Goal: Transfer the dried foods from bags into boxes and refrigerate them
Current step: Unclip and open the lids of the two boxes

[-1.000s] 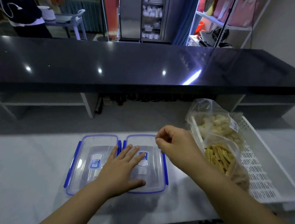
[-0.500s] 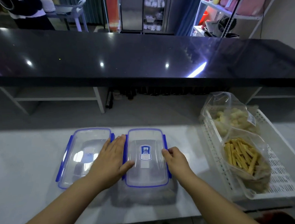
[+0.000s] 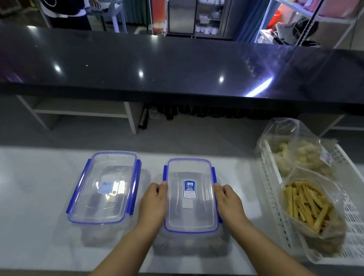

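Hands frame a clear plastic box with a blue-rimmed lid and a blue label, the labelled box (image 3: pixel 192 216), which sits closed on a white counter (image 3: pixel 34 207) directly in front of the person. The box's long axis runs away from the body, so its two long sides face outward. The left hand (image 3: pixel 153 201) grips the left side and the right hand (image 3: pixel 227 200) grips the right side, fingers curled over the blue side clips. Both hands are equally close, which suits unclipping or lifting the lid as a likely next step. Just left of the labelled box, apart from it, a second box (image 3: pixel 104 187) of the same kind lies closed and slightly turned. Well to the right of the labelled box, a white slotted basket (image 3: pixel 360 224) holds two clear bags: a bag of yellow sticks (image 3: pixel 309 203) nearer the person, and a bag of pale lumps (image 3: pixel 298 153) behind it. Neither bag is being touched, and the labelled box looks empty. Beyond the labelled box a raised glossy black counter (image 3: pixel 152 62) crosses the view, reflecting ceiling lights. Farther behind it stand a glass-door cabinet (image 3: pixel 209 11), metal shelves (image 3: pixel 317 17) to its right, and another person (image 3: pixel 67 11) at far left.
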Motion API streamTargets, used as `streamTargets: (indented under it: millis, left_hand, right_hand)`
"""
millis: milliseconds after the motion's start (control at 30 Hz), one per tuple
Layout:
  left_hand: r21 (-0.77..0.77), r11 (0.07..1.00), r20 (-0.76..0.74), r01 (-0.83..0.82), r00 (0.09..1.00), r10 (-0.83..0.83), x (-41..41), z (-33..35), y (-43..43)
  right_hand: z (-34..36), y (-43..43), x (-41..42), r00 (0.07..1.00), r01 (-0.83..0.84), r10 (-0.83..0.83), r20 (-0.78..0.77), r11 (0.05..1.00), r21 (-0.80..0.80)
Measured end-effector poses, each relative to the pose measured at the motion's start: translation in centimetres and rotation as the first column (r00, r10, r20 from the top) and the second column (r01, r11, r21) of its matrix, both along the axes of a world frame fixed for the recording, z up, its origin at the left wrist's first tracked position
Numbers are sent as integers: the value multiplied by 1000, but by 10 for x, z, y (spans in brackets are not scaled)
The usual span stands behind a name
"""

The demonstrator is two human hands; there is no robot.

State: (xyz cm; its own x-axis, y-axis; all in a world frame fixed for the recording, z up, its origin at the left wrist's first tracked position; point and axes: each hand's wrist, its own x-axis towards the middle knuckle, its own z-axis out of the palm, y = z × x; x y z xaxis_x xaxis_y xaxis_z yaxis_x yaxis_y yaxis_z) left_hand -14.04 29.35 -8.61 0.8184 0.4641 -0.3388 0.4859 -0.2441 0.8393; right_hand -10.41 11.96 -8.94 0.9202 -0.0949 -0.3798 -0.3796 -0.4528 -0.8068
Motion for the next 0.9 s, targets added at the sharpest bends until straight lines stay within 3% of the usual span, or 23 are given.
streamTargets:
  millis: [333,467,600,767,900]
  left_hand:
    - [-38,993,17,-108,994,109,4,-1,6]
    - [126,991,85,-31,996,20,3,3,6]
    - [369,922,125,121,976,-178,-7,0,-2]
    - [182,959,23,216,975,-223,-8,0,-13]
    - [46,993,116,105,987,-110,-6,9,-21]
  right_hand:
    - [-5,-8,4,997,15,-16,76,1000,11]
    - [-1,-12,2,993,-13,20,112,998,-58]
    - [4,-17,-10,939,-19,109,326,963,-267]
    - [-4,-13,-18,897,-104,257,360,914,-393]
    - [10,-6,-22,901,-75,186,392,957,-281]
